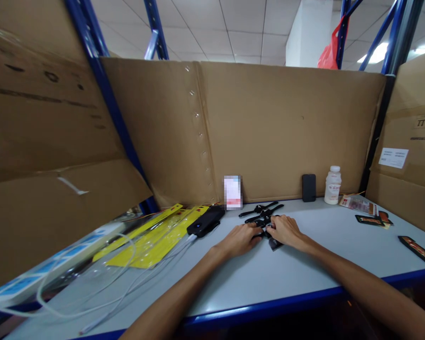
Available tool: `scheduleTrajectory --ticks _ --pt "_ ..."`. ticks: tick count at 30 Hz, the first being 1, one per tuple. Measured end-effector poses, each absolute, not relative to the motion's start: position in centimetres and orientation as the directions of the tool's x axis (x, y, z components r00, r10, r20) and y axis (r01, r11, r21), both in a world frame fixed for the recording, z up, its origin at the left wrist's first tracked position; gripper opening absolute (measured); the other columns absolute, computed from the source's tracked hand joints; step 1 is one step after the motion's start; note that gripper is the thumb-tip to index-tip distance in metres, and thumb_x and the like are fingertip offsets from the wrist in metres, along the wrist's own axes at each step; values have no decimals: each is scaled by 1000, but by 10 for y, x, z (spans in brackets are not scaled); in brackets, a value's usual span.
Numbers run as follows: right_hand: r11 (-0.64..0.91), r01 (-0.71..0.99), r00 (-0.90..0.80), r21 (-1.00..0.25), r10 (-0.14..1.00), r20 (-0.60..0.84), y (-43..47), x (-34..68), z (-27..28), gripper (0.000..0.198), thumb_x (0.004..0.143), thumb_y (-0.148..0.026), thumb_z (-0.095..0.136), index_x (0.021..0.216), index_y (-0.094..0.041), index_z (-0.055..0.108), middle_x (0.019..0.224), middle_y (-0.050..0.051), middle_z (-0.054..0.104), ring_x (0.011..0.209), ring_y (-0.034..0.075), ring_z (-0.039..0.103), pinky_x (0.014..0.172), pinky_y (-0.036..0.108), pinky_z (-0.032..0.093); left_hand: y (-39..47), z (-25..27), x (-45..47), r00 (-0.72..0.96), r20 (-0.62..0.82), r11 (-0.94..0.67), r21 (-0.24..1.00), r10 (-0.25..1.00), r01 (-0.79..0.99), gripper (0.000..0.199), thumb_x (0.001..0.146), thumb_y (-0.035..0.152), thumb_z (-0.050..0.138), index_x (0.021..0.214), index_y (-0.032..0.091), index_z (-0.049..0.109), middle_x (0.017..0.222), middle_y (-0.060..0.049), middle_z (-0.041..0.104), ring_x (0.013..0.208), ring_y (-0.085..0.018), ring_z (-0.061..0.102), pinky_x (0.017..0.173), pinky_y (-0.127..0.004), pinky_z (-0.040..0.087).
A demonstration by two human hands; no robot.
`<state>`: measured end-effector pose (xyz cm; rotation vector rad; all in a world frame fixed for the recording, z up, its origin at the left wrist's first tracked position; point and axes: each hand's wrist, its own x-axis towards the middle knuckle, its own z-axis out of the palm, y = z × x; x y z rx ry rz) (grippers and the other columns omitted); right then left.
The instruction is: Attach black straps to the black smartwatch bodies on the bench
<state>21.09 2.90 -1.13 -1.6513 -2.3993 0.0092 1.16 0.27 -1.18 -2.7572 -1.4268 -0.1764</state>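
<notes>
Both hands are close together over the middle of the grey tabletop. My left hand has its fingers curled on a small black object whose kind I cannot make out. From the other side, my right hand is closed on the same black piece, part of which sticks out below its fingers. Just beyond them lie several slim black tools with handles, perhaps clamps, partly hidden by the hands.
At left are yellow packaging cards, a black power bank, white cables and a power strip. Along the cardboard back wall stand a lit phone, a dark phone and a white bottle. Small packets lie right.
</notes>
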Motion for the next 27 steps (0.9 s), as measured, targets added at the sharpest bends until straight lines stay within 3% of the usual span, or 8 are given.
scheduleTrajectory --ticks 5,8,12,15,19,22,24,27 --pt "452 871 -418 -193 888 193 32 218 -10 27 93 -25 53 112 -28 71 105 5 77 99 23 69 76 28 41 2 -11 13 561 111 -567 33 820 823 26 99 25 52 120 24 67 114 -10 69 99 -27 70 84 -35 54" --pt "515 818 -485 -257 857 176 31 220 -6 29 90 -17 51 103 -29 75 106 2 77 101 20 68 77 26 40 2 -11 13 560 112 -567 38 821 823 28 99 25 52 123 25 67 114 -9 68 99 -26 70 85 -35 54" --pt "460 848 -417 -264 886 205 31 218 -6 21 93 -28 57 107 -25 71 100 4 77 93 20 69 74 27 39 2 -11 12 567 117 -575 42 815 817 28 99 25 51 122 24 67 114 -10 69 99 -27 70 84 -36 54" --pt "408 889 -362 -209 904 228 31 218 -9 27 97 -42 57 110 -22 68 102 8 76 93 22 69 74 28 39 1 -10 13 568 118 -575 41 815 817 28 99 25 51 122 24 67 114 -10 69 100 -27 69 85 -37 54" --pt "464 868 -433 -175 881 189 32 220 -10 19 97 -29 55 106 -25 70 107 6 77 97 22 70 75 27 39 0 -9 13 566 120 -574 43 816 818 28 99 25 51 122 24 67 115 -9 69 100 -27 69 85 -36 54" --pt "530 823 -493 -205 845 207 31 221 -9 30 92 -15 51 109 -28 72 112 2 77 102 20 69 77 26 39 0 -8 13 564 119 -572 52 817 819 29 98 25 51 122 25 67 115 -9 68 99 -26 69 85 -36 54" --pt "523 827 -482 -206 848 221 29 220 -8 31 90 -16 52 112 -28 71 111 2 77 101 21 70 77 27 40 0 -8 13 562 116 -571 56 819 819 29 98 25 51 122 25 67 114 -9 68 98 -26 69 84 -36 54" --pt "461 871 -421 -168 878 227 28 219 -7 25 96 -30 53 115 -24 68 105 7 77 95 23 70 76 29 41 0 -8 13 563 115 -572 54 818 819 29 98 26 51 122 25 67 112 -10 68 96 -26 69 83 -35 54"
